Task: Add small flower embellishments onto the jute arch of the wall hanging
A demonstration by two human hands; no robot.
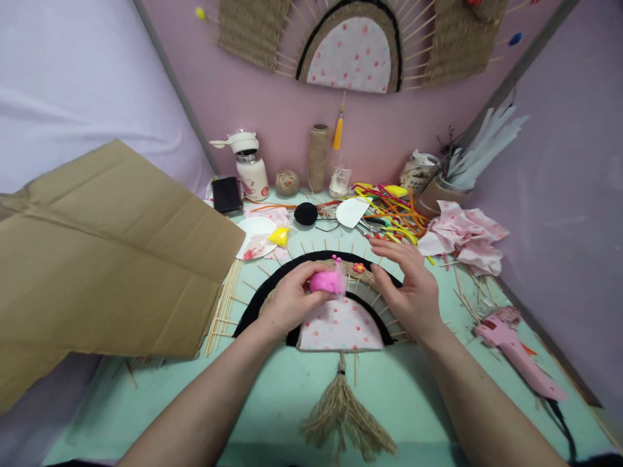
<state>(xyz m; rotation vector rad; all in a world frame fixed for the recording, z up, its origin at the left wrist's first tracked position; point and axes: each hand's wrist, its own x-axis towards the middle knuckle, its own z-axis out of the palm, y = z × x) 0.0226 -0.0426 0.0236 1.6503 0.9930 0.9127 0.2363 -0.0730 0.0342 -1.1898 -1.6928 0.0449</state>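
Note:
A half-round woven wall hanging (pixel 341 327) lies on the mint table (pixel 292 389), with a spotted pink fabric centre, jute and black arcs, wooden sticks fanning out and a jute tassel (pixel 343 412) at its bottom. My left hand (pixel 289 298) is shut on a lump of bright pink clay in clear wrap (pixel 327 282), held over the arcs. My right hand (pixel 411 285) hovers just right of it, fingers apart, holding nothing. A tiny pink clay flower (pixel 359 267) sits on the jute arc between the hands.
A big sheet of brown cardboard (pixel 97 259) covers the left. A pink glue gun (pixel 516 347) lies at right. Behind are a bottle (pixel 250 167), twine spool (pixel 318 155), black pompom (pixel 305 213), coloured pipe cleaners (pixel 394 211) and crumpled pink fabric (pixel 462 237). A finished hanging (pixel 350 45) is on the wall.

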